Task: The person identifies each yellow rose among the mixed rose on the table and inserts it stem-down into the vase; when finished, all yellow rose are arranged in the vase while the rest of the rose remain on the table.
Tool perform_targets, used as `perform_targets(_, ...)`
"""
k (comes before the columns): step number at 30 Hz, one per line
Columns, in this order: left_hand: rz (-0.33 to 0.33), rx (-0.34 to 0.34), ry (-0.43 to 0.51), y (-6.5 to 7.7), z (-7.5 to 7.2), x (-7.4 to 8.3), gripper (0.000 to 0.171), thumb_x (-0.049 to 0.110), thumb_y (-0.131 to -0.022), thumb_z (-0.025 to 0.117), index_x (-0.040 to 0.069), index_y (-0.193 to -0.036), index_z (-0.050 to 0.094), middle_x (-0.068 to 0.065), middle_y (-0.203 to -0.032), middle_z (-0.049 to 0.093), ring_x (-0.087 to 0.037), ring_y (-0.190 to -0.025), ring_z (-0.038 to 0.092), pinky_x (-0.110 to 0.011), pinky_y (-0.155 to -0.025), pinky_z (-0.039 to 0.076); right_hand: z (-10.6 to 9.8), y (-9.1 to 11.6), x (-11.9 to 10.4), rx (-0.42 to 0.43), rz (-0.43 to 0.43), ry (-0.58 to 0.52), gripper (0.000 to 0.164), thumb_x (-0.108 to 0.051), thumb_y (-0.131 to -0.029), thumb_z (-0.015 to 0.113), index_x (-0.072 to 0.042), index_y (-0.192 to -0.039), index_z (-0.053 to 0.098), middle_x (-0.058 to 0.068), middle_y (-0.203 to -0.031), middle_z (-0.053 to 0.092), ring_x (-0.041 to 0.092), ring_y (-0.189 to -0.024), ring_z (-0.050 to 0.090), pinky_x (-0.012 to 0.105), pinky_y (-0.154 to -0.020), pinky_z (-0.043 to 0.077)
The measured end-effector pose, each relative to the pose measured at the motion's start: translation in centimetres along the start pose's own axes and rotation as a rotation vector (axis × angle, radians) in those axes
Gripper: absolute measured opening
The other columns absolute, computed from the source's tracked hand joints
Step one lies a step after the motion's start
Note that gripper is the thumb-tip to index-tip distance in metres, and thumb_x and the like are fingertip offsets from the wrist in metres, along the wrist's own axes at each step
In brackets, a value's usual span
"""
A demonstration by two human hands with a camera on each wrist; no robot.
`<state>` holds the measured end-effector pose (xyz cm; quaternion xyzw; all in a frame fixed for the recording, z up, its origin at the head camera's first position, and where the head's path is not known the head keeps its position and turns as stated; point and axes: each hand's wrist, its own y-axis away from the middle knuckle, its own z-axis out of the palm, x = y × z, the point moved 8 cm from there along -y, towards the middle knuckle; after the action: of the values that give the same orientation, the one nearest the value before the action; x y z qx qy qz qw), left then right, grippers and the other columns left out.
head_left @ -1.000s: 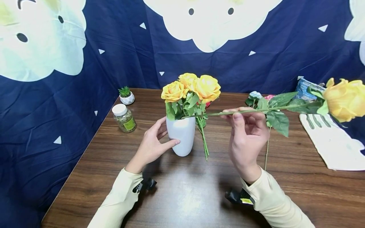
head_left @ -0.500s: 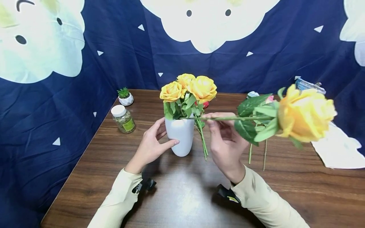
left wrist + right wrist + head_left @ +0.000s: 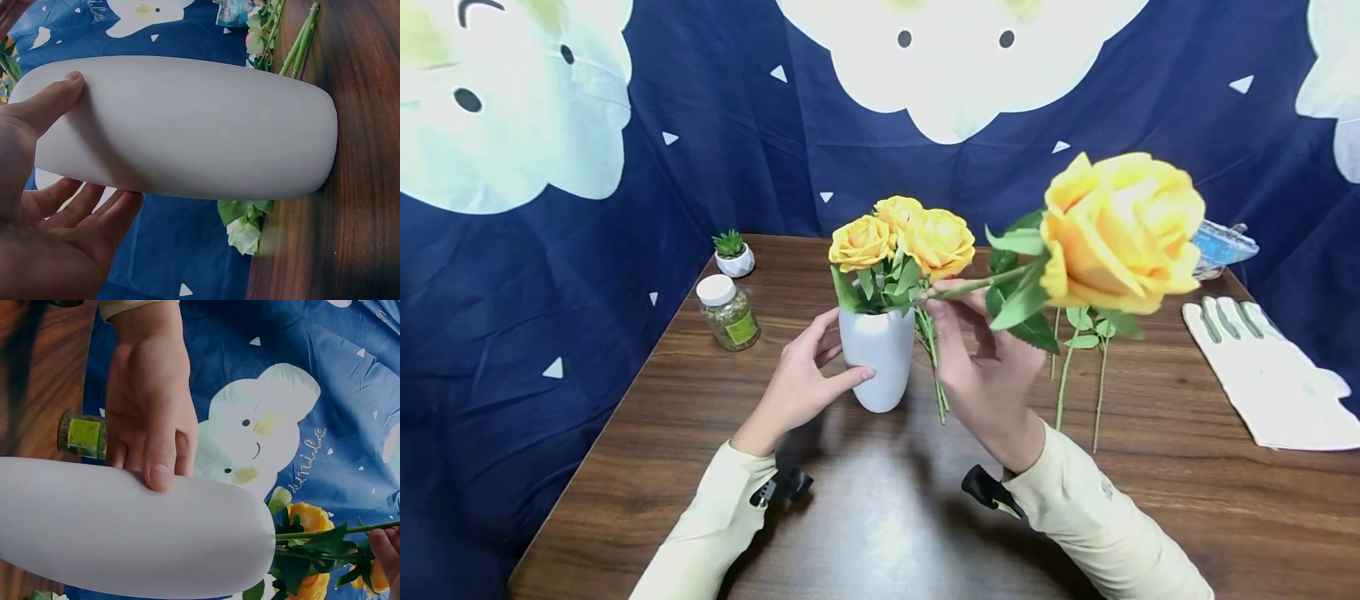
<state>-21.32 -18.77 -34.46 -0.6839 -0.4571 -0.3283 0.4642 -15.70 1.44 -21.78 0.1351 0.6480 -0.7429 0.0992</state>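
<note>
A white vase [image 3: 877,362] stands upright on the wooden table, with several yellow roses [image 3: 862,243] in it. My left hand [image 3: 801,379] holds the vase from its left side, thumb across the front and fingers behind, as the left wrist view also shows. With thumb and fingers, my right hand [image 3: 992,375] pinches the stem of another yellow rose [image 3: 1123,233]. That bloom tilts up and to the right, toward the head camera. In the right wrist view the pinched stem [image 3: 375,527] runs to the mouth of the vase; its lower end is hidden.
Behind the vase lie flowers with green stems [image 3: 938,392]; more stems [image 3: 1063,383] lie right of my right hand. A lidded jar [image 3: 727,312] and small potted succulent [image 3: 733,254] stand at left. White gloves [image 3: 1270,375] and a blue packet [image 3: 1221,248] are at right.
My right hand has moved left to the vase mouth, and the held rose has swung from nearly level to tilted upward. My left hand has stayed on the vase.
</note>
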Motion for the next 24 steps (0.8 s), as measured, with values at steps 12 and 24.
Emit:
perform_targets(12, 0.001, 0.002, -0.017, -0.1, 0.0, 0.0, 0.081, 0.001, -0.080, 0.088, -0.001, -0.150, 0.046, -0.022, -0.136, 0.064, -0.033, -0.125, 0.065, -0.037, -0.105, 0.055, 2.6, 0.8, 2.3, -0.235, 0.001, 0.366, 0.006, 0.008, -0.087, 0.072, 0.006, -0.092, 0.072, 0.016, -0.084, 0.073, 0.026, -0.074, 0.072, 0.037, -0.066, 0.063)
perform_targets(24, -0.002, 0.004, -0.013, -0.1, 0.1, 0.0, 0.079, 0.000, -0.081, 0.087, -0.001, -0.149, 0.047, -0.024, -0.135, 0.064, -0.035, -0.125, 0.064, -0.040, -0.106, 0.055, 2.7, 1.7, 4.6, -0.196, -0.025, 0.405, 0.009, 0.002, -0.082, 0.079, 0.003, -0.081, 0.071, 0.015, -0.078, 0.073, 0.034, -0.073, 0.068, 0.046, -0.062, 0.058)
